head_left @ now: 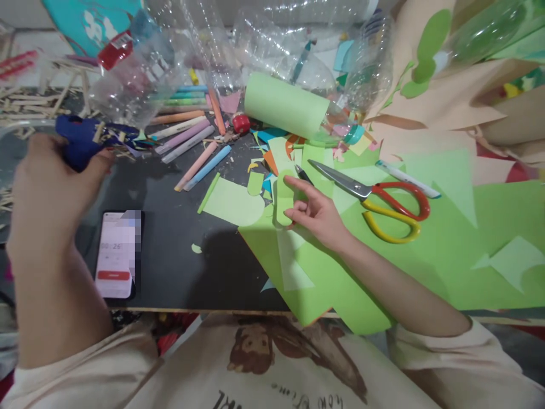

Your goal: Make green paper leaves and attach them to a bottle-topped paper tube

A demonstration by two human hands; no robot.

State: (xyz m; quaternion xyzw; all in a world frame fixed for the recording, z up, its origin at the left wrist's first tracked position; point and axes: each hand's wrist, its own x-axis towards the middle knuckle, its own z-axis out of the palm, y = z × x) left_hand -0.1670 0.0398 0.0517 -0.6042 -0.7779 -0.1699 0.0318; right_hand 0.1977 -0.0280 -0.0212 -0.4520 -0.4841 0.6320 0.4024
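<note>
My left hand (pixel 55 182) is wrapped around a dark blue glue gun (pixel 79 142), its nozzle end pointing right and bits of scrap stuck on it. The fingertips of my right hand (pixel 317 213) hold a green paper strip (pixel 284 199) with rounded ends against the paper scraps. Index finger and thumb both rest on the strip. Just behind these fingers lies a pen (pixel 304 175), partly hidden. Large scissors (pixel 366 193) with red and yellow handles lie to the right. A pale green paper piece (pixel 234 199) with a rolled edge lies left of the strip.
Green sheets (pixel 447 250) cover the right side. A phone (pixel 117 255) lies by my left forearm. Behind are colored sticks (pixel 187 142), a bottle wrapped in green paper (pixel 285 105), clear plastic bottles (pixel 264 45), a marker (pixel 409 179) and brown paper (pixel 451 96).
</note>
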